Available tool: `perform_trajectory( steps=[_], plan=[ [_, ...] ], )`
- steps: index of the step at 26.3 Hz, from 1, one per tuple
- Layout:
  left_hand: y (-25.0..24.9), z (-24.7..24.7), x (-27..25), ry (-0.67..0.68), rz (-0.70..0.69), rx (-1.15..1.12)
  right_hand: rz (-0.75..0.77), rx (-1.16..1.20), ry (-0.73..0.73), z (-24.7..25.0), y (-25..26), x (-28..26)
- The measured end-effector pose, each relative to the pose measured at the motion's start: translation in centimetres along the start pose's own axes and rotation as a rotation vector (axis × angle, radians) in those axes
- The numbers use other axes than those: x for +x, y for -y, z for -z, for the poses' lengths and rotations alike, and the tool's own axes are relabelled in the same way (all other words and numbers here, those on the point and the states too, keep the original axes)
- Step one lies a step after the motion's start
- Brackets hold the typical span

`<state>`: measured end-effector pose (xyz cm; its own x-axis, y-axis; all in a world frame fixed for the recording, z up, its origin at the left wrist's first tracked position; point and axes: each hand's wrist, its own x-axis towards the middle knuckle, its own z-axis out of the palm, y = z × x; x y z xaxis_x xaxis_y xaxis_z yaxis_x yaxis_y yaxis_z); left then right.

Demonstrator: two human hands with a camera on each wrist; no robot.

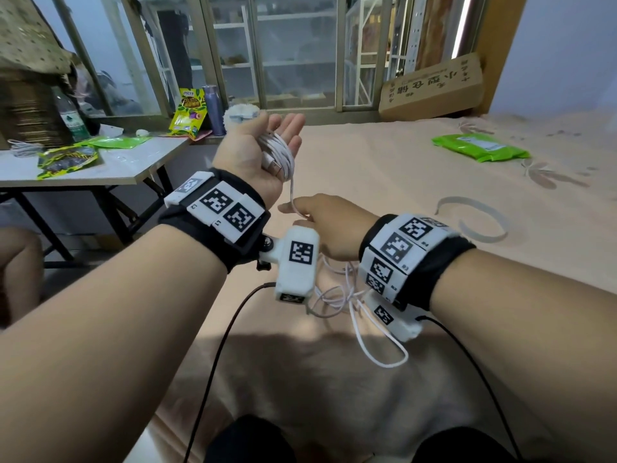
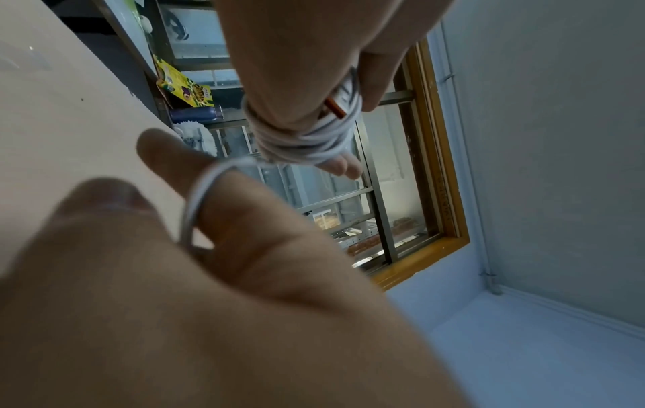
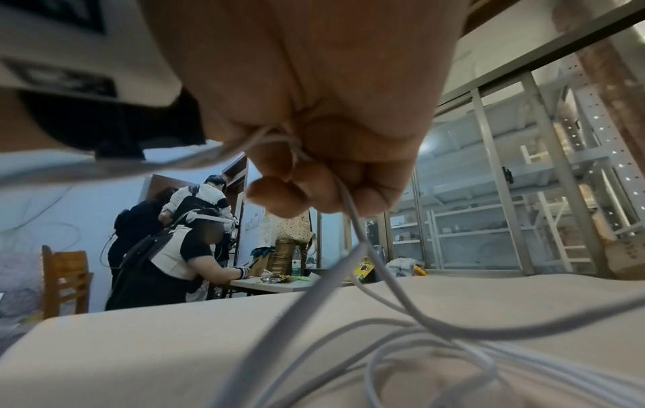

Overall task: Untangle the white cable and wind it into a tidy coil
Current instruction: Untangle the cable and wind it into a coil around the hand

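Observation:
My left hand (image 1: pixel 263 142) is raised palm up, fingers nearly straight, with the white cable coil (image 1: pixel 279 152) wound round it. The thumb pins the USB plug (image 1: pixel 272 167) against the turns; the left wrist view shows this coil (image 2: pixel 300 140) and plug (image 2: pixel 335 106) from below. One strand (image 1: pixel 292 192) drops to my right hand (image 1: pixel 314 218), which pinches it between thumb and curled fingers (image 3: pixel 307 187). The rest of the cable lies in loose tangled loops (image 1: pixel 350 295) on the bed under my wrists, also seen in the right wrist view (image 3: pixel 436 331).
I sit at a bed with a beige sheet (image 1: pixel 417 202). A green packet (image 1: pixel 480 150) lies far right, and a cardboard box (image 1: pixel 434 86) sits by the window. A folding table (image 1: pixel 127 168) with snack bags stands left. Black camera leads (image 1: pixel 217 362) hang from both wrists.

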<state>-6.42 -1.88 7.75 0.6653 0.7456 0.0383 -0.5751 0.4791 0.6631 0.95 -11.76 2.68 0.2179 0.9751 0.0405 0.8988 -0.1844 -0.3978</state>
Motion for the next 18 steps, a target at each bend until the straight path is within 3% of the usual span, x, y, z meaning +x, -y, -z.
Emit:
perform_trajectory(
  steps=[3, 8, 12, 14, 18],
  plan=[
    [0.5, 0.7, 0.8, -0.01, -0.046, 0.18, 0.003, 0.097, -0.091, 0.6, 0.0, -0.3],
    [2.4, 2.0, 1.1, 0.008, -0.175, 0.683, 0.034, 0.099, -0.212, 1.7, -0.4, -0.7],
    [3.2, 3.0, 0.9, 0.135, -0.213, 1.092, -0.008, 0.225, -0.413, 2.6, -0.9, -0.6],
    [3.3, 3.0, 0.8, 0.121, -0.19, 1.13, 0.005, 0.231, -0.426, 2.4, -0.9, -0.4],
    [2.6, 2.9, 0.4, 0.003, -0.046, 0.87, -0.041, 0.255, -0.394, 1.9, -1.5, -0.4]
  ],
)
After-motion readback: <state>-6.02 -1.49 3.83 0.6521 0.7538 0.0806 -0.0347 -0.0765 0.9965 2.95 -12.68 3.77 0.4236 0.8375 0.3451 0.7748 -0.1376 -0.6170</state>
